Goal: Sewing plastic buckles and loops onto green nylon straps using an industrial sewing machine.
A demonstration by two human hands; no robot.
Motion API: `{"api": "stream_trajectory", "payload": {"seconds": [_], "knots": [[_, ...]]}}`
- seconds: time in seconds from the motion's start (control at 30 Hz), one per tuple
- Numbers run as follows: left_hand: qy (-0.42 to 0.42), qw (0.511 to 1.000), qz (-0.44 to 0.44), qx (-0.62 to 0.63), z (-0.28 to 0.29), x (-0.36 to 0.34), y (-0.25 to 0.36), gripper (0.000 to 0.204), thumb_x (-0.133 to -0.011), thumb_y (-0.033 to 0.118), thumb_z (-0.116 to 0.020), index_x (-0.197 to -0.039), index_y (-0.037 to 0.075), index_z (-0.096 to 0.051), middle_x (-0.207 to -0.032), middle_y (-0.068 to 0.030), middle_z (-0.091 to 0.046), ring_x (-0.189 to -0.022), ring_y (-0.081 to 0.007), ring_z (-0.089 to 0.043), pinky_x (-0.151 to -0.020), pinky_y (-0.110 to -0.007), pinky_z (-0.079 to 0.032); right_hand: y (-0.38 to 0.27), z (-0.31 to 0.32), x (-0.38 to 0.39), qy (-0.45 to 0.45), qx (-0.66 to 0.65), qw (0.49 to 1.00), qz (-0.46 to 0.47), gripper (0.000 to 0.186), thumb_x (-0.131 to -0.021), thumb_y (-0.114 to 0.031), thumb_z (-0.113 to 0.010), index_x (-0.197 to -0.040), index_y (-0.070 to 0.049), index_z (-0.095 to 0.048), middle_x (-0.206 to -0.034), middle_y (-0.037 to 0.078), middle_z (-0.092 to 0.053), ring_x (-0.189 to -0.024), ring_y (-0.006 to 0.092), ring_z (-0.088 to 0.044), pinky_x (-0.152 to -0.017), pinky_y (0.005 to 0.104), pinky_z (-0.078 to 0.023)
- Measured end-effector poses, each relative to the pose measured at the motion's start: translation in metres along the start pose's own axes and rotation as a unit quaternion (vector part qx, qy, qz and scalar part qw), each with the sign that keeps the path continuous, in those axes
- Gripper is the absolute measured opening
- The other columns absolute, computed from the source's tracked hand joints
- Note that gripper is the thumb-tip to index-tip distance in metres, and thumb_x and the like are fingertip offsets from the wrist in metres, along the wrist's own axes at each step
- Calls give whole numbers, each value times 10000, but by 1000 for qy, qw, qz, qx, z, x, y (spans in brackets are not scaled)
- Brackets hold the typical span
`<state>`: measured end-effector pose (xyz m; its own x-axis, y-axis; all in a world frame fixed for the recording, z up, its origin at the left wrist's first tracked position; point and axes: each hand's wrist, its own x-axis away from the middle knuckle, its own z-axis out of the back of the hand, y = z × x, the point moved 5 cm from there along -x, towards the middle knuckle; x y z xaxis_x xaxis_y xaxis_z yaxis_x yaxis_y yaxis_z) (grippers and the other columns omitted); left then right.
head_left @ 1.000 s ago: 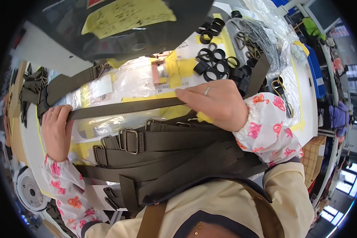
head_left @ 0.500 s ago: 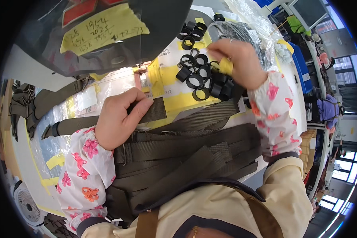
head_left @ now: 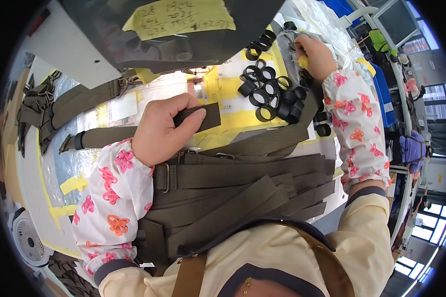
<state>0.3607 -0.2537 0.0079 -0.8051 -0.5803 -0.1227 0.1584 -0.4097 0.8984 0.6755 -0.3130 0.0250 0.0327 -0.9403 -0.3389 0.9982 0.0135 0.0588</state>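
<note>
My left hand (head_left: 166,129) is closed on a dark olive webbing strap (head_left: 109,136), thumb on top, close to its cut end. That end sticks out to the right of my fingers. At the far right my right hand (head_left: 316,58) reaches over a bundle of grey cords (head_left: 291,42), fingers curled together. Yellow tape (head_left: 303,62) shows on one of its fingers. What its fingertips hold, if anything, cannot be made out. Between my hands, a little to the right, lies a heap of black rings (head_left: 270,87).
A pile of olive straps (head_left: 233,180) with metal buckles lies close to my body. More buckled straps (head_left: 84,101) are at the left. A dark machine housing (head_left: 173,42) with a yellow note overhangs the far side. A white fan (head_left: 30,240) stands lower left.
My right hand has moved from beside the ring heap farther away, over the cords. My left hand keeps its strap, with the thumb now lying over it. The view has shifted slightly.
</note>
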Motion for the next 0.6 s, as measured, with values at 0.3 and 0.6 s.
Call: {"api": "stream_trajectory", "payload": {"seconds": [0.3,0.6], "knots": [[97,991,-93,6,9,5,11,141,-858,123,-561,-909,-5,-591,-626,-69,-528,-568,-111,-470,-560,-247,-416,-159,22,8,-154,-458,874,-49,230,-867,-92,-531,-1068,-1,-468,-681,32,-516,-631,76,-504,-590,219,-413],[47,985,-48,-161,2,3,18,246,-841,46,-510,-1080,101,-501,-659,-130,-600,-569,-318,-596,-487,-383,-442,-197,3,7,0,-446,894,-51,332,-756,1,-581,-1045,-21,-417,-727,137,-584,-603,281,-596,-523,341,-449]]}}
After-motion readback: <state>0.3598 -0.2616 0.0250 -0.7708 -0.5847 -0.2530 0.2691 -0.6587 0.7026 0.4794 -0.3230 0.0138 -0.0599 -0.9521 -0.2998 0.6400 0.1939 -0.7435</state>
